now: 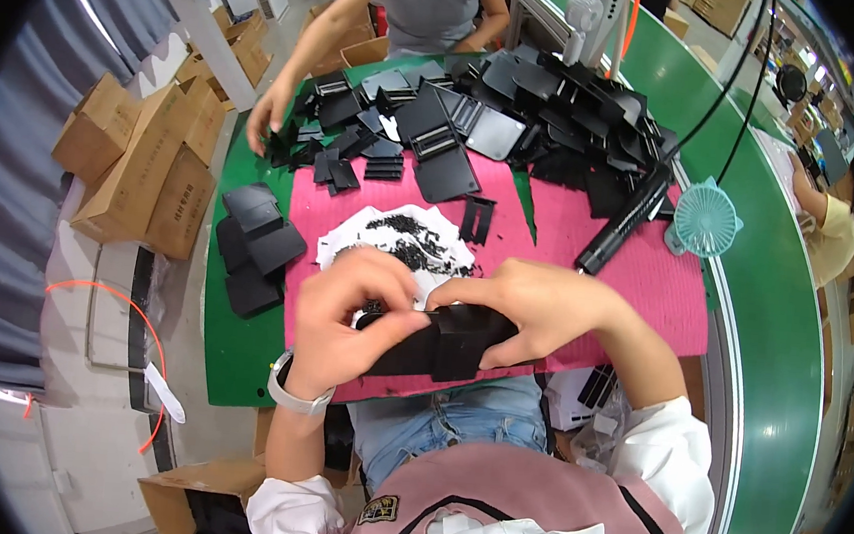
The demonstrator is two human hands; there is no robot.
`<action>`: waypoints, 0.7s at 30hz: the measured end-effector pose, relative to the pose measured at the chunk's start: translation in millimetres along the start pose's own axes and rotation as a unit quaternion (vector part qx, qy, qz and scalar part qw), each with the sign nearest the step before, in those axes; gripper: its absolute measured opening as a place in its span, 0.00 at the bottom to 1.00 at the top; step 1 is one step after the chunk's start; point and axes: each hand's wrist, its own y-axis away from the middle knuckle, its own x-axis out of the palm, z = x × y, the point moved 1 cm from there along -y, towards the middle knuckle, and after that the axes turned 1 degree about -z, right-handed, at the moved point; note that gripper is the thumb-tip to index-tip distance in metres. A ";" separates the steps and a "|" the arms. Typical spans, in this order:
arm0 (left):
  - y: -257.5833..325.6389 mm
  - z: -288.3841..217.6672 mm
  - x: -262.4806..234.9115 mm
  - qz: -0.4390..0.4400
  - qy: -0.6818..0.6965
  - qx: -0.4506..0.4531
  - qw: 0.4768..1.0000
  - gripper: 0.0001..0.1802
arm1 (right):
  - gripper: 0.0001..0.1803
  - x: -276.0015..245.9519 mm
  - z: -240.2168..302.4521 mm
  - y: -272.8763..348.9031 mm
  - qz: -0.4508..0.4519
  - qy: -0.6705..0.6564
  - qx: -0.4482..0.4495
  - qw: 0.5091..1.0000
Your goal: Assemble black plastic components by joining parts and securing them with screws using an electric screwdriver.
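A black plastic part (456, 345), flat and folded in shape, is held at the near edge of the pink mat (645, 304). My right hand (544, 306) grips it, thumb on the near side and fingers over the top. My left hand (359, 307) is closed in a pinch at its upper edge; whatever lies between thumb and forefinger is too small or hidden to name. Just beyond my hands, a white cloth or bag (344, 235) carries a scatter of tiny black pieces (399, 235), partly covered by my left hand.
A black electric screwdriver (621, 222) lies at the right, beside a teal fan (707, 219). Black plastic parts are heaped (561, 97) at the back, others stacked (253, 248) at left. Across the table, another person's hand (270, 119) reaches to the heap. Cardboard boxes (144, 164) stand left.
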 end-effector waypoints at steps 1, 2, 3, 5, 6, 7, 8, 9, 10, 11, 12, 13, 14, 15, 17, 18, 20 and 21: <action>2.2 4.8 -1.6 -0.102 0.121 0.030 0.987 0.17 | 0.36 6.9 0.9 -3.3 0.004 0.006 -0.009 1.000; 4.2 16.0 -13.8 -0.149 0.138 0.047 0.978 0.24 | 0.33 12.0 0.8 -5.6 -0.064 -0.060 -0.012 0.996; 6.9 27.1 -17.9 -0.188 0.160 0.043 0.968 0.27 | 0.31 17.6 -0.3 -7.7 -0.133 -0.125 -0.015 0.983; 14.0 33.0 -10.3 -0.216 0.173 -0.016 0.961 0.33 | 0.30 35.6 -6.5 -19.8 -0.190 -0.160 -0.027 0.968; 23.9 31.5 2.3 -0.207 0.162 -0.071 0.962 0.35 | 0.29 40.7 -7.0 -26.1 -0.247 -0.198 -0.035 0.948; 43.2 50.3 4.8 -0.176 0.134 -0.106 0.970 0.31 | 0.27 43.0 1.0 -31.4 -0.221 -0.198 0.010 0.955; 46.4 50.8 12.8 -0.210 0.112 -0.130 0.963 0.24 | 0.26 48.1 -2.8 -37.7 -0.244 -0.144 -0.036 0.959; 47.0 46.8 14.9 -0.236 0.163 -0.139 0.948 0.21 | 0.25 45.2 -1.8 -33.1 -0.176 -0.177 0.001 0.968; 48.0 38.8 13.7 -0.261 0.212 -0.148 0.930 0.18 | 0.25 40.6 2.4 -29.4 -0.106 -0.210 0.036 0.971; 49.2 28.9 11.8 -0.265 0.188 -0.144 0.935 0.18 | 0.19 39.8 0.6 -25.5 -0.091 -0.183 -0.003 0.979; 52.8 18.3 7.6 -0.270 0.162 -0.141 0.939 0.17 | 0.19 39.7 -3.1 -26.4 -0.091 -0.183 -0.003 0.979; 56.5 9.8 1.1 -0.272 0.174 -0.144 0.935 0.17 | 0.17 39.2 -6.8 -24.8 -0.085 -0.271 -0.032 0.958; 58.4 -0.2 -5.2 -0.276 0.189 -0.162 0.928 0.16 | 0.15 38.7 -9.5 -23.8 -0.079 -0.357 -0.062 0.929; 64.0 -2.7 -11.1 -0.285 0.175 -0.152 0.930 0.16 | 0.15 42.2 -1.7 -27.2 -0.091 -0.332 -0.083 0.935; 94.7 -2.2 -38.8 -0.345 0.091 -0.138 0.924 0.15 | 0.19 35.9 20.4 -34.4 -0.007 -0.392 0.003 0.920; 117.0 0.9 -60.1 -0.391 0.024 -0.132 0.911 0.15 | 0.21 36.1 26.1 -40.3 0.005 -0.407 0.024 0.913; 142.3 -15.7 -109.9 -0.524 0.019 -0.132 0.841 0.16 | 0.25 26.9 8.4 -47.5 -0.099 -0.238 -0.027 0.966; 174.2 -18.7 -145.0 -0.591 -0.056 -0.156 0.790 0.15 | 0.28 15.2 0.7 -51.6 -0.148 -0.110 0.034 0.982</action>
